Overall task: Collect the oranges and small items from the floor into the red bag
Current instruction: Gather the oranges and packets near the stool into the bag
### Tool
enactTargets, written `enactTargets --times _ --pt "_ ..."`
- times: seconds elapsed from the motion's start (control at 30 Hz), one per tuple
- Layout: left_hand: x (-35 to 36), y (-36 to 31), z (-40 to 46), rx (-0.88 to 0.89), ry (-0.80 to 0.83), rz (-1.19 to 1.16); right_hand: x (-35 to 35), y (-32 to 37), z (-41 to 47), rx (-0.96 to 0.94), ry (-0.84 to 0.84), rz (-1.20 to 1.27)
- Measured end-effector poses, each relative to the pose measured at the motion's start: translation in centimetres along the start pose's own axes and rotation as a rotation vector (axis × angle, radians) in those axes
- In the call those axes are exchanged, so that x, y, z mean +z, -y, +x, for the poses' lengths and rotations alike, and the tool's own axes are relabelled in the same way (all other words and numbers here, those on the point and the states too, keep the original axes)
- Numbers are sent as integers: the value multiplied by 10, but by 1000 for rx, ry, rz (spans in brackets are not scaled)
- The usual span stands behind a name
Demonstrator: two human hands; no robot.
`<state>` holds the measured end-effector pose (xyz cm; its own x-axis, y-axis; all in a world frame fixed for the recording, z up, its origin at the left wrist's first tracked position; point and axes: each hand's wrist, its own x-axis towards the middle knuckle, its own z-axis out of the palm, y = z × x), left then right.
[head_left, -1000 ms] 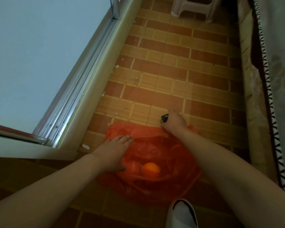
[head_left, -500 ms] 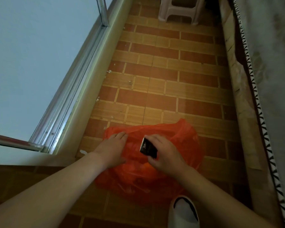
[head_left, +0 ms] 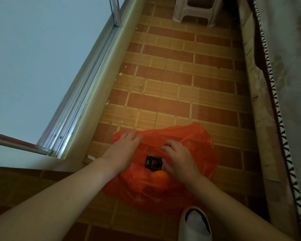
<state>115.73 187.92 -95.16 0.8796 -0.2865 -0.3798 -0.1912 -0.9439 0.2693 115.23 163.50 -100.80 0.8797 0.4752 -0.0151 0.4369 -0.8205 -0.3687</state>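
On a brick-patterned balcony floor (head_left: 172, 80), beside a sliding window track (head_left: 87, 94), a person crouches over a red bag (head_left: 195, 141) lying crumpled on the tiles. The left hand (head_left: 123, 150) lies flat on the bag's near-left rim, fingers straight, pinning the plastic down and holding nothing. The right hand (head_left: 179, 157) hovers over the bag's mouth with fingers loosely curled; a small black packet (head_left: 154, 162) sits just to its left, touching or almost touching the thumb, and whether that grip has hold of the packet or has let it go cannot be told from this angle. Directly below the packet, and just left of the right wrist, an orange (head_left: 159, 176) rests inside the bag.

To finish this step well, the packet should probably drop clear past the rim and settle by the orange, while the left hand keeps the thin plastic spread so the opening does not fold shut. Loose film like this is apt to cling or collapse, so a low, unhurried release looks wisest.

Pale lettering marks the packet's face, but it is too small and blurred to read. A white slipper (head_left: 195, 223) shows below the right forearm, and a plastic stool (head_left: 195, 11) stands far beyond both hands.
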Motion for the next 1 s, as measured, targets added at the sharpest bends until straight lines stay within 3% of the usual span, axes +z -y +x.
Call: enactTargets --times 0.13,0.3,0.5,0.77,1.0 --pt "-7 0 8 -104 -91 52 -17 -13 6 134 -98 -134" --pt "-7 -6 12 -348 10 266 -19 -17 14 257 20 -297" --pt "-9 -5 14 -481 89 340 -20 -24 18 386 117 -450" --pt "-20 -6 16 -457 76 274 -20 -28 20 286 73 -288" --pt "-37 -2 17 -371 -129 201 -41 -16 39 99 14 -152"
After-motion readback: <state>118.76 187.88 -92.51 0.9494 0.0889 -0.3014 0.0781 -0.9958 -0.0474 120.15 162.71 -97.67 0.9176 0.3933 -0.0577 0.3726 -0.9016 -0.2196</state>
